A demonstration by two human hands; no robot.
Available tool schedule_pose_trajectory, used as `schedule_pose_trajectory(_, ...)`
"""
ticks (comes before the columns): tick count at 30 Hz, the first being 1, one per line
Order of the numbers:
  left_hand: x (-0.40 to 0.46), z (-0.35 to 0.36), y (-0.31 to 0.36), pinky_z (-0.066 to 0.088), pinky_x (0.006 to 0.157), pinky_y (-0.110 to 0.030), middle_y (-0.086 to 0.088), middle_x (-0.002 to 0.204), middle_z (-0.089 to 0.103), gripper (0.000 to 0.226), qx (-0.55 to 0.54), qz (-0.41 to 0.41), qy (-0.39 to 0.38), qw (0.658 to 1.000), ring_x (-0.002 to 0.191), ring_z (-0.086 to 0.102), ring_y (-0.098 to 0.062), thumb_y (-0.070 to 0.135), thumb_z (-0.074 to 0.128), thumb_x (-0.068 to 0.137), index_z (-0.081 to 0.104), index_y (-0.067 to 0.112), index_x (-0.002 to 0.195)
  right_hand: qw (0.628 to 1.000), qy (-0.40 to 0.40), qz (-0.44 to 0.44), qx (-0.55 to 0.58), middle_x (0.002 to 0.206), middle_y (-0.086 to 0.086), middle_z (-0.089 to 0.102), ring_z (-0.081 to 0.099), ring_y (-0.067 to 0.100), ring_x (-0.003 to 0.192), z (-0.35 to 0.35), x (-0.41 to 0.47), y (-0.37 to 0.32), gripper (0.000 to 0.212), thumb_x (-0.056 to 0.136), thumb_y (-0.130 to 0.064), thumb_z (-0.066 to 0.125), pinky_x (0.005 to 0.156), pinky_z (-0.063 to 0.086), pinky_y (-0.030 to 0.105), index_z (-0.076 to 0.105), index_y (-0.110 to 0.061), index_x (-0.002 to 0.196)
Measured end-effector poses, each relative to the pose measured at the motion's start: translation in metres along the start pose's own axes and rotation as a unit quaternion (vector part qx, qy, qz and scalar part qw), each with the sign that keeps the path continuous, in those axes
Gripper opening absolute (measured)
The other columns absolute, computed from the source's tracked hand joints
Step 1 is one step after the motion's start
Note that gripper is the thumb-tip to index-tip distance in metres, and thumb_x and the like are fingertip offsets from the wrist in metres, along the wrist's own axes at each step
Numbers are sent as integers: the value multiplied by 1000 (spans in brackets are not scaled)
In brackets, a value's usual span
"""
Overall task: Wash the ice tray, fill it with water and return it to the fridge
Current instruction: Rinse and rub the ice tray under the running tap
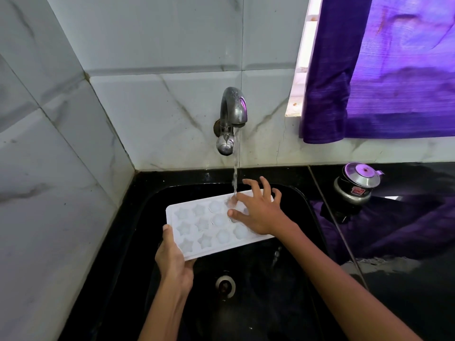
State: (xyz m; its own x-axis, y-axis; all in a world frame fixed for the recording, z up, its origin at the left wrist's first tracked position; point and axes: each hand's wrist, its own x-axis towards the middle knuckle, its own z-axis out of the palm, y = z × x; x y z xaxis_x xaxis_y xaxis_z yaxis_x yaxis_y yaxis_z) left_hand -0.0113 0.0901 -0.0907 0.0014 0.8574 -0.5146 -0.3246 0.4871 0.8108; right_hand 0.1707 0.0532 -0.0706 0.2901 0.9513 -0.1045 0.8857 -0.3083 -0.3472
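Note:
A white ice tray [197,227] with star and round moulds hangs level over the black sink [290,200]. My left hand [172,259] grips its near left corner, thumb on the rim. My right hand [258,210] lies on the tray's far right part with fingers spread, index finger and thumb pressing on the moulds. A metal tap [231,119] on the tiled wall runs, and its stream [235,173] lands on the tray beside my right fingers.
The sink drain [225,285] lies below the tray. A small metal pot with a lid [357,185] stands on the black counter at the right. A purple curtain [381,70] hangs over the window above it. Tiled walls close the left and back.

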Motion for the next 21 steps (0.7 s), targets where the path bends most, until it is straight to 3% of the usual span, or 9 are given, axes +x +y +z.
schedule_pose_trajectory(5,0,0,4,51,59,-35,-6,88,70,31,8,8,-11,1000,78,67,-24,41,47,97,63,16,93,996,26,-20,-84,157,-3,5,-17,35,143,-1,3,-8,37,90,-60,41,111,-6,58,56,-40,117)
schedule_pose_trajectory(10,0,-1,3,52,60,-35,-7,91,70,34,13,-5,-13,1000,81,67,-26,42,46,97,62,13,104,984,48,-36,-169,159,0,-6,-23,36,142,-2,4,-12,38,89,-60,43,110,-9,60,55,-41,120)
schedule_pose_trajectory(16,3,-4,4,53,59,-34,-7,90,70,36,24,-9,-18,1000,78,68,-25,42,47,96,63,11,104,980,28,-60,-190,159,0,-3,-22,36,142,-4,3,-6,38,89,-62,42,109,-9,62,56,-43,120)
schedule_pose_trajectory(21,5,-3,6,53,61,-36,-8,93,70,35,19,-21,-21,999,83,68,-27,43,47,97,63,13,103,974,46,-72,-208,159,-1,-11,-25,35,141,-7,3,-7,43,88,-65,37,108,-11,62,54,-44,121)
